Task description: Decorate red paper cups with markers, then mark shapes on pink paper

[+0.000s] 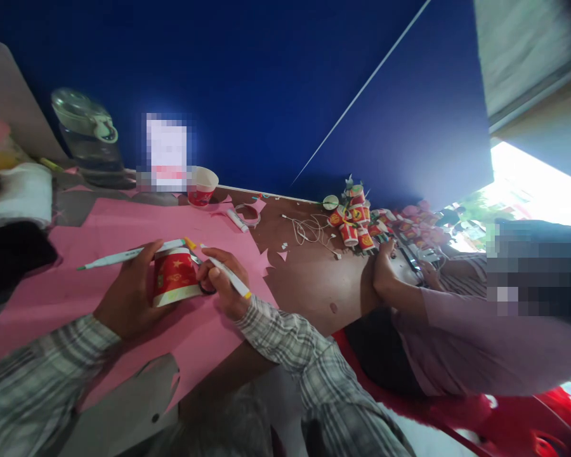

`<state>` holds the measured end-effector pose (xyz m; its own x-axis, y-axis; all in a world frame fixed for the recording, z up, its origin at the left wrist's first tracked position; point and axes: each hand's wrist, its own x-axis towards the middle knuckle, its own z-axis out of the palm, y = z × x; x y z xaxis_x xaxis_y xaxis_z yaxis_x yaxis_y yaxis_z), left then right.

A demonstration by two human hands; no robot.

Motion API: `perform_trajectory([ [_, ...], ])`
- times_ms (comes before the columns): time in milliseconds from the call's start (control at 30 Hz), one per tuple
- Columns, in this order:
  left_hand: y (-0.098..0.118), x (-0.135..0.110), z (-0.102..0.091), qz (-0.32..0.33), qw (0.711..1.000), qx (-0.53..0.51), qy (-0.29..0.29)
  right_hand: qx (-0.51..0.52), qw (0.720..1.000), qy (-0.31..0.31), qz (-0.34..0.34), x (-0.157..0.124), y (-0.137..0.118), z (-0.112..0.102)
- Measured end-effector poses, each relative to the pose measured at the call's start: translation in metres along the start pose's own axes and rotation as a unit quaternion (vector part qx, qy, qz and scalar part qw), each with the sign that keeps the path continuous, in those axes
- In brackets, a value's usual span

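Low over the pink sheet (105, 222), the left hand (133, 285) has its grip curled around the side of a red paper cup (176, 276), which it holds tilted just above the paper. A slim pen (109, 259) with a green tip also lies in that grip, sticking out to the left. The right hand (228, 282), beside the cup, is closed on a white marker (233, 278) with a yellow end; a metal blade (195, 258), perhaps of scissors, shows between its fingers and the cup. A yellow-orange piece (190, 242), possibly a cap, sits at the cup's upper edge.

As for progress, the cup looks whole, with its printed pattern and pale band; no fresh cut or pen stroke can be made out on it, so the work there seems barely begun. Pink scraps (266, 260) suggest some cutting is done; how much is left cannot be told.

Counted, there are one cup and two pens in the hands, one second cup (202, 193) standing behind, one bottle (95, 146) and one white tube (238, 220). Farther right on the table (309, 285), a cup cluster (356, 216) numbers at least five, the rest overlapping. Beside it is a co-worker's hand (385, 263).
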<state>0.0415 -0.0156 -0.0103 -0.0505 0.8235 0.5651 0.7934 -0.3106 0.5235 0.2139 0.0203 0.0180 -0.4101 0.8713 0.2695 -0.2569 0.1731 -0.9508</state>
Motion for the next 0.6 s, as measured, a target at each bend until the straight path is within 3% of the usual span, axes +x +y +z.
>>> perform_trajectory([
  [200,0.001,0.000,0.000,-0.018,1.000,-0.011,0.002,-0.003,1.000,0.025,0.016,-0.001,-0.007,-0.002],
  [600,0.009,0.008,-0.006,0.003,1.000,-0.009,0.010,-0.018,0.998,0.008,0.057,0.000,-0.005,0.000],
])
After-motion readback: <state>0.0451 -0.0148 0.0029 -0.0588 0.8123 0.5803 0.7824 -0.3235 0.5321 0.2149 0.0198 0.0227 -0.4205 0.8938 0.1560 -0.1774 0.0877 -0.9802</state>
